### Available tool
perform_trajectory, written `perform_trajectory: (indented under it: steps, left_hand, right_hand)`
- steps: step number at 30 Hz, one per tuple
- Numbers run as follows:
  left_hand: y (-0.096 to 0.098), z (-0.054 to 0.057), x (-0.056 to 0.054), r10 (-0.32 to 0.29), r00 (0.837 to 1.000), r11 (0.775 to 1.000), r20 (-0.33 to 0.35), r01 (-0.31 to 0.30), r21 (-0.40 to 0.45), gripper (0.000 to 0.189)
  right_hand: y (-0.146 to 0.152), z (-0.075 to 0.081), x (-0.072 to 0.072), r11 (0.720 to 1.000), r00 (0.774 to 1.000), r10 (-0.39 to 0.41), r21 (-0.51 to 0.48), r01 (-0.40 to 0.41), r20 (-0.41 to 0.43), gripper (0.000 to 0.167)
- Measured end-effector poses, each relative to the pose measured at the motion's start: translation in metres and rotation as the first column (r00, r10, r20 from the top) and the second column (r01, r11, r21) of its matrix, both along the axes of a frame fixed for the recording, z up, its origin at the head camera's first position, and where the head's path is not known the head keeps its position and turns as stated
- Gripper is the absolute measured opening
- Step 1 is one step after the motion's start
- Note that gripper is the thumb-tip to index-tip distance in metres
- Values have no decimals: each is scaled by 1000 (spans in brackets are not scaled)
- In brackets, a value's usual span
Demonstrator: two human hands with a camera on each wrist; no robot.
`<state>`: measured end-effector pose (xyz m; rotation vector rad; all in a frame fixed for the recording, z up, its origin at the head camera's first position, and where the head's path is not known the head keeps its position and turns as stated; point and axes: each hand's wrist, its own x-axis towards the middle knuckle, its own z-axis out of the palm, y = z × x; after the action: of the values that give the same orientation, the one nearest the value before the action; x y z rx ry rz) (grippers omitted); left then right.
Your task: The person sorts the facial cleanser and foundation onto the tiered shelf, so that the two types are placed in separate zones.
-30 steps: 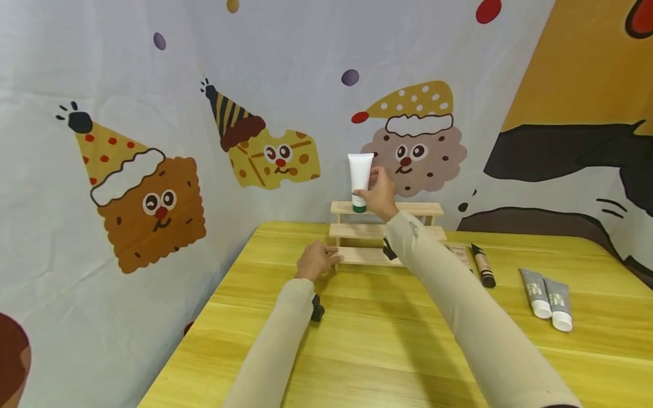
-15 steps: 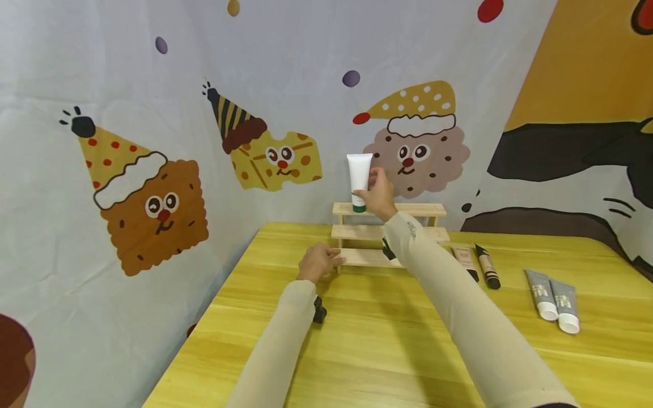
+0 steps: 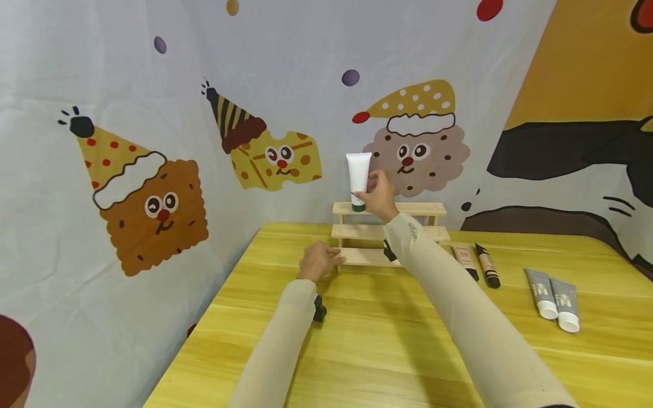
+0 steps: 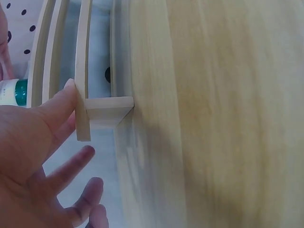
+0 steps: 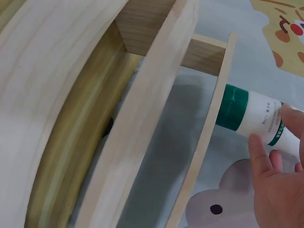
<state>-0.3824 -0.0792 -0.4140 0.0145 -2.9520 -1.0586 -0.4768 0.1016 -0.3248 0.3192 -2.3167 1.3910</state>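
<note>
A white squeeze tube [image 3: 358, 170] with a green cap stands cap-down at the left end of the top tier of a small three-step wooden rack [image 3: 357, 231]. My right hand [image 3: 380, 197] pinches the tube low on its body from the right side. In the right wrist view, the green cap [image 5: 232, 107] meets the top board and the fingertips lie on the white part just above it. My left hand [image 3: 316, 262] holds the left end of the lowest tier. The left wrist view has the thumb [image 4: 66, 97] on that board, the index finger partly hidden behind it, and the other fingers spread.
To the right of the rack lie a beige tube [image 3: 465, 259] and a black-and-tan tube [image 3: 487, 266]. Two grey tubes [image 3: 541, 294] with white caps lie farther right. A printed cloth [image 3: 285, 85] hangs behind the yellow wooden table [image 3: 367, 340].
Both hands keep their places on the tube and the rack. The head view has shifted slightly, and the beige tube shows more fully beside the right sleeve.
</note>
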Motion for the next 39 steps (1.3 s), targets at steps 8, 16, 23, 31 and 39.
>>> perform_trajectory:
  steps: [8,16,23,31,39]
  left_hand:
    - [0,2,1,-11,1000,1000,-2,11,-27,36]
    - [0,0,0,-1,1000,998,-23,-1,-57,35]
    - [-1,-2,0,3,1000,1000,-27,-3,-18,35]
    - [-2,-2,-2,-8,1000,1000,-9,8,-15,34]
    - [-1,1,0,-12,1000,1000,-10,12,2,34]
  right_hand:
    - [10,-7,7,996,998,57,-73,-58,-12,54]
    - [23,-10,17,991,995,88,-107,-83,41,58]
    - [41,-17,26,992,994,94,-91,-88,64,58]
    - [62,-25,42,993,988,94,-84,-85,121,60]
    - [77,-26,56,998,991,55,-30,-51,122,57]
